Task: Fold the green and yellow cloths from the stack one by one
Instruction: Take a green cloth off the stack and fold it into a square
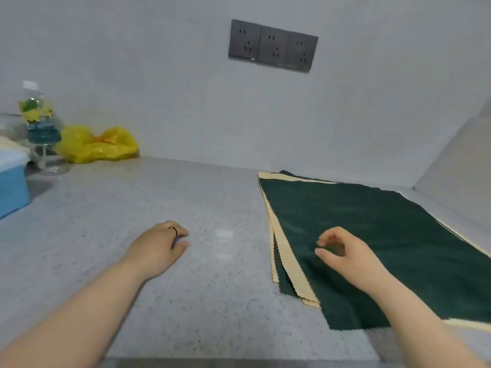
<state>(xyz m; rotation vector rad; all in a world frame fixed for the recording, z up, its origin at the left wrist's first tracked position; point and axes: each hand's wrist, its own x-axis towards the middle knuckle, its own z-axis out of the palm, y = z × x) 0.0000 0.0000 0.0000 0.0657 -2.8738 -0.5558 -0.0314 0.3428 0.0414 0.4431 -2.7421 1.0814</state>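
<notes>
My right hand (342,251) hovers half open over the top green cloth (372,235), ready to pinch it; my left hand (159,245) rests loosely curled and empty on the table (132,203).

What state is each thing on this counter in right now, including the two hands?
Left hand: empty, loosely curled, over the bare counter.
Right hand: open, fingers bent, over the top green cloth, gripping nothing.
Cloth stack: unfolded, lying flat; green on top, yellow edges showing beneath.
Yellow plastic bag: crumpled against the wall.
Bottle: upright.
Wall sockets: nothing plugged in.
</notes>
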